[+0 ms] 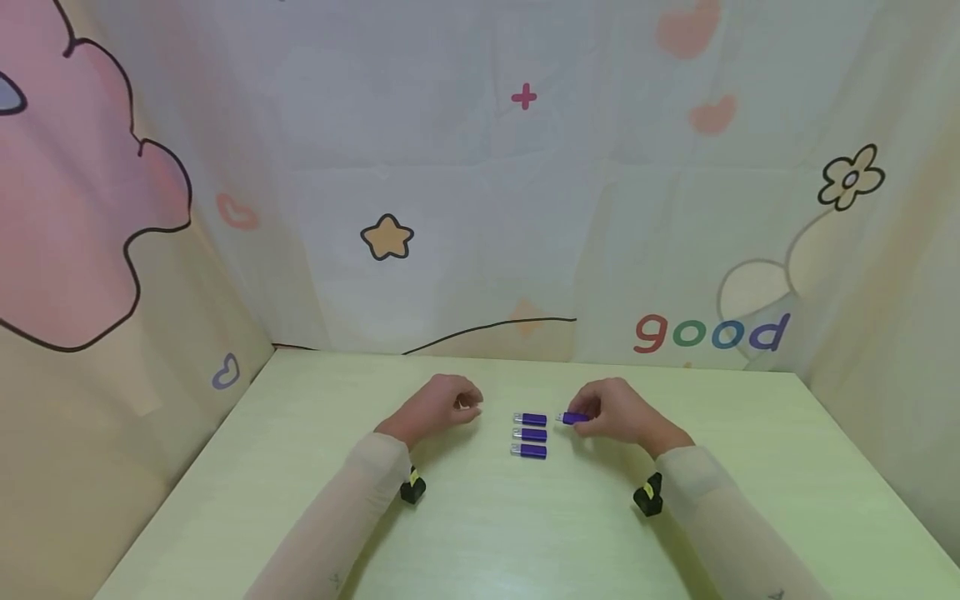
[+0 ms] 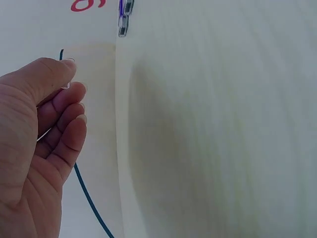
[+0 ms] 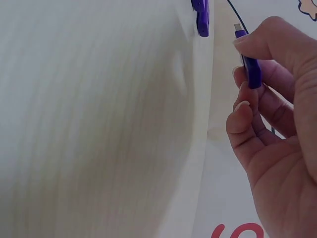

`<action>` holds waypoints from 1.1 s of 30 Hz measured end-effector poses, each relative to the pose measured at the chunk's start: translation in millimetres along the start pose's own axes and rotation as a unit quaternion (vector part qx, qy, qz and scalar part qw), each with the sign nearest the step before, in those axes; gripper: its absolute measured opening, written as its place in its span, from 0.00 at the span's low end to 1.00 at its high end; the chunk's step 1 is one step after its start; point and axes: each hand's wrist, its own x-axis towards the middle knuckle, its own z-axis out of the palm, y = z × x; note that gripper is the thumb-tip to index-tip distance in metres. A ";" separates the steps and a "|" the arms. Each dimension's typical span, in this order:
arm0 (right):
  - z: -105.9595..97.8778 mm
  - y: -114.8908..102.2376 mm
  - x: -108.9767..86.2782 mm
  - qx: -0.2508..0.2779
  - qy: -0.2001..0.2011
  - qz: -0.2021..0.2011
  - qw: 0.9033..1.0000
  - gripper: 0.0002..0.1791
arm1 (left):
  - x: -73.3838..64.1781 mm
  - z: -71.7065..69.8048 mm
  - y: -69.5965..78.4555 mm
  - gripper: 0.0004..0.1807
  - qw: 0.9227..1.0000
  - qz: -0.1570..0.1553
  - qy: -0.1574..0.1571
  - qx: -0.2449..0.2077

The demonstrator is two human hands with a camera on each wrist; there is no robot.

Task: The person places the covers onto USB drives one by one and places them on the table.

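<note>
My right hand point(image 1: 611, 410) pinches a purple USB flash drive point(image 3: 252, 72) between thumb and fingers, its bare metal plug pointing left in the head view. My left hand point(image 1: 442, 404) is curled, facing the other across a gap. Between its thumb and fingertips shows the edge of a small clear piece point(image 2: 66, 87), which looks like a cap; the fingers hide most of it. Between the hands, three more purple flash drives lie in a column: the far one point(image 1: 534, 420), the middle one point(image 1: 533, 435) and the near one point(image 1: 532, 452). Their left ends look clear-capped.
The pale table point(image 1: 517, 533) meets a printed cloth backdrop point(image 1: 465, 275) behind the hands. Black wrist cameras point(image 1: 412, 487) hang under both sleeves, low over the tabletop.
</note>
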 end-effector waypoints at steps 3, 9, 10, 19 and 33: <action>1.2 -4.8 -4.2 0.012 0.000 -0.016 1.000 0.09 | -5.4 -0.3 5.1 0.09 1.000 -0.001 0.002 -0.019; 5.1 -11.1 -10.2 0.029 0.003 -0.056 0.998 0.08 | -13.5 0.1 15.7 0.08 0.999 -0.004 0.000 -0.049; 6.0 -12.0 -11.3 0.031 0.002 -0.059 0.998 0.08 | -14.5 0.2 17.4 0.07 0.999 0.000 0.002 -0.051; 13.9 -18.7 -20.9 0.050 -0.004 -0.084 0.995 0.09 | -24.3 4.6 31.6 0.06 0.998 0.029 -0.001 -0.062; 17.4 -37.4 -30.6 0.092 -0.011 -0.121 0.988 0.09 | -36.6 5.7 48.7 0.09 0.996 0.069 0.004 -0.064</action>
